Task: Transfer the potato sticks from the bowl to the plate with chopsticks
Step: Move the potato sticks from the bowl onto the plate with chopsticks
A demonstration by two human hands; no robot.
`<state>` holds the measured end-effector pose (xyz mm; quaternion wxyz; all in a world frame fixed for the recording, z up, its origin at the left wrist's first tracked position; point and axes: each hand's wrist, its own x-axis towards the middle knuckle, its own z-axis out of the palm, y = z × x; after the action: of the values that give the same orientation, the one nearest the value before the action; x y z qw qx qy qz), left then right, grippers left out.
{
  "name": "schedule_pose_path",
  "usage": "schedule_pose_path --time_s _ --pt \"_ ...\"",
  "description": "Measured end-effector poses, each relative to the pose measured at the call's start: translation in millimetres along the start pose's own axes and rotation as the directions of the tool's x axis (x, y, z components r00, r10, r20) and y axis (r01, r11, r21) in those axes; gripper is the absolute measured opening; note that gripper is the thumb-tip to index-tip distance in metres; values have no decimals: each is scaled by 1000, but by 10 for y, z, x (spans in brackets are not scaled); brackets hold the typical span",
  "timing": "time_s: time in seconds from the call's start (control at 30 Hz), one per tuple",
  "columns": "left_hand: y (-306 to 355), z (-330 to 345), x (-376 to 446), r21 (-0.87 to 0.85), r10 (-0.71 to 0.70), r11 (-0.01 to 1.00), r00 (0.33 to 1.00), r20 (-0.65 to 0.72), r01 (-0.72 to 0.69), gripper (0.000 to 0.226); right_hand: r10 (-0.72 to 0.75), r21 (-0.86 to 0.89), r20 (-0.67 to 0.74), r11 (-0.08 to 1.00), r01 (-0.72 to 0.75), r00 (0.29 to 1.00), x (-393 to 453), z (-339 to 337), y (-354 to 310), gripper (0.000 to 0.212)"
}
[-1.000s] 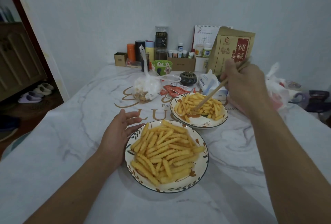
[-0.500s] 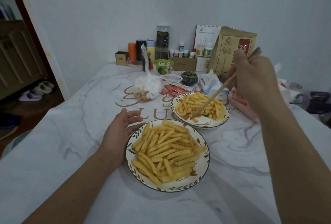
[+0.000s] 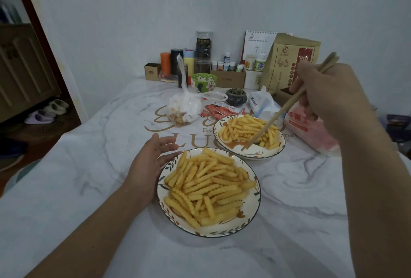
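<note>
Chopsticks [image 3: 287, 105] in right hand's [image 3: 329, 97] grip dip into bowl [image 3: 270, 152]; left hand [image 3: 148, 166] rests open beside plate [image 3: 249, 215].

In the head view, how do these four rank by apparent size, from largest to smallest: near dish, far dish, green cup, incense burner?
1. Near dish, partly because it is closest.
2. Far dish.
3. Green cup and incense burner: they look alike in size, so no ranking.
</note>
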<state>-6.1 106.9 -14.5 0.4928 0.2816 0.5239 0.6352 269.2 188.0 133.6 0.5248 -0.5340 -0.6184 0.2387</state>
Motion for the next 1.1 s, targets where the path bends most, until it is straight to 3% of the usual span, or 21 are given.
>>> schedule_pose_path --time_s 0.1,0.33,0.6,1.1 --pt "-18 19 -2 42 10 999 1000 -13 -9 48 -64 74 -84 995 70 994 41 5 36 46" --pt "-89 42 -36 224 53 973 998 -17 -48 32 -17 44 79 999 14 997 25 309 285 48" --pt "-95 39 -15 165 60 985 998 -13 -57 39 -36 -19 122 999 39 992 -73 618 391 51" --pt "-127 13 45 177 70 982 997 -15 -66 41 -48 -5 30 999 48 998 -56 611 384 53"
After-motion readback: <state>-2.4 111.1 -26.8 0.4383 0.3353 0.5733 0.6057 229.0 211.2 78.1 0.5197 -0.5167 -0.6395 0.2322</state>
